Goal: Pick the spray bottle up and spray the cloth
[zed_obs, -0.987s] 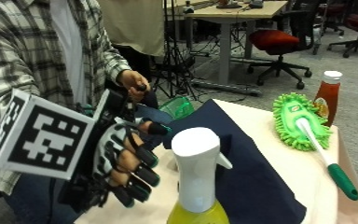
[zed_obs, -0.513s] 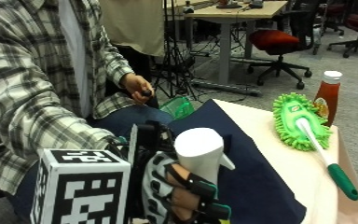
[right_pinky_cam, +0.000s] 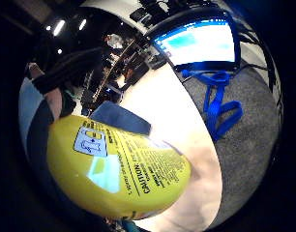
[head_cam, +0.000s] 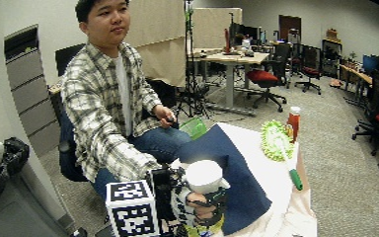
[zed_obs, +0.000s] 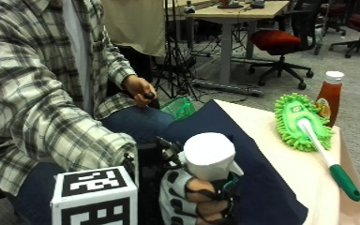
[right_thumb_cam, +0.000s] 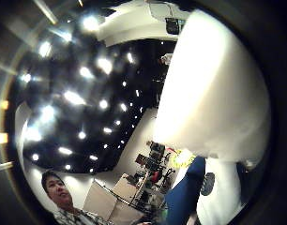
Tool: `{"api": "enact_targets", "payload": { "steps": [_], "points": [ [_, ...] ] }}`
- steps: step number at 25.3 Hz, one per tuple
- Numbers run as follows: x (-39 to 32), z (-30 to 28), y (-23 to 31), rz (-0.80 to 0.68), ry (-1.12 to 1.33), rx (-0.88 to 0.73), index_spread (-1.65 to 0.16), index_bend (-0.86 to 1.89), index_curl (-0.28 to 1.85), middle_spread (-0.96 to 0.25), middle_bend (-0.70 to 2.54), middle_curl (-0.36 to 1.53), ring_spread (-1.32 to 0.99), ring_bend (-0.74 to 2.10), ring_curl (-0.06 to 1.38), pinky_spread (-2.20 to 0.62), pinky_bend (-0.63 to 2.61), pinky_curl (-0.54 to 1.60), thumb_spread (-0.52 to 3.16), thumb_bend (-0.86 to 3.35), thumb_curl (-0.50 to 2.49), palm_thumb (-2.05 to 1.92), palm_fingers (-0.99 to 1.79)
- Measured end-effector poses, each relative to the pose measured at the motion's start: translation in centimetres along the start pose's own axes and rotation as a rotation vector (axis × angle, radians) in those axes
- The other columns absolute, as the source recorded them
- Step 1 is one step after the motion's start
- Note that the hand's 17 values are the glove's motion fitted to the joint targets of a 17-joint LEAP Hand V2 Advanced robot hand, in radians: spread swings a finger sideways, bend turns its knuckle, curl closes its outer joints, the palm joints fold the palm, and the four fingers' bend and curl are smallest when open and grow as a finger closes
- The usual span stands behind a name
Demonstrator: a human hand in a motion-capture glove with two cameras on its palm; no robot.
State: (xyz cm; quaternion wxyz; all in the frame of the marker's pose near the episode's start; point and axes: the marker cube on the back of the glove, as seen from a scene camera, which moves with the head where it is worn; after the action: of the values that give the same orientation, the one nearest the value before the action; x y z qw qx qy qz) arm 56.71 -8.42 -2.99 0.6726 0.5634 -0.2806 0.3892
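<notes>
The spray bottle stands at the near end of the table, with its white spray head [zed_obs: 209, 157] uppermost and its yellow body [head_cam: 206, 230] low in the wide outside view. My gloved right hand [zed_obs: 195, 199] grips the neck just under the head, fingers curled round it. The yellow labelled body [right_pinky_cam: 119, 169] fills much of the little finger side palm view, and the white head [right_thumb_cam: 214, 84] looms in the thumb side palm view. A navy cloth [zed_obs: 261, 185] lies spread on the table beside and beyond the bottle. Whether the bottle's base touches the table is hidden.
A green fluffy duster [zed_obs: 298, 119] with a white and green handle [zed_obs: 345, 182] lies on the table's right side, and a ketchup bottle [zed_obs: 330, 93] stands behind it. The bare left hand [zed_obs: 139, 89] holds a small dark thing above the lap. A green object [zed_obs: 179, 107] sits by the table's far left corner.
My gloved hand has come in from the left of the bottle and closed its fingers round the neck. The bottle, cloth and duster stay where they were.
</notes>
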Motion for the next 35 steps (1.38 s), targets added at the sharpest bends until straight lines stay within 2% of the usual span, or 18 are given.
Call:
{"api": "enact_targets", "payload": {
  "steps": [5, 11, 20, 35],
  "points": [
    [-0.1, -0.2, -0.4, -0.024, 0.02, 0.007, -0.28, 0.2, 0.33, -0.15, 0.48, 0.46, -0.17, 0.57, 0.39, 0.0, 0.32, 0.36, 0.49, 0.05, 0.61, 1.11, 1.2],
    [-1.0, -0.7, -0.6, -0.085, 0.098, -0.061, -0.29, 0.2, 0.38, -0.16, 0.49, 0.48, -0.2, 0.58, 0.42, -0.03, 0.33, 0.37, 0.37, 0.01, 0.65, 1.13, 1.23],
    [-9.0, -1.0, -1.0, -0.267, 0.166, -0.166, -0.3, 0.19, 0.43, -0.17, 0.5, 0.5, -0.21, 0.57, 0.44, -0.06, 0.34, 0.38, 0.27, -0.02, 0.69, 1.15, 1.23],
    [-15.4, 3.6, 4.6, -0.502, 0.417, -0.567, -0.3, 0.19, 0.49, -0.18, 0.5, 0.52, -0.22, 0.57, 0.46, -0.08, 0.35, 0.39, 0.19, -0.03, 0.72, 1.13, 1.24]
  ]
}}
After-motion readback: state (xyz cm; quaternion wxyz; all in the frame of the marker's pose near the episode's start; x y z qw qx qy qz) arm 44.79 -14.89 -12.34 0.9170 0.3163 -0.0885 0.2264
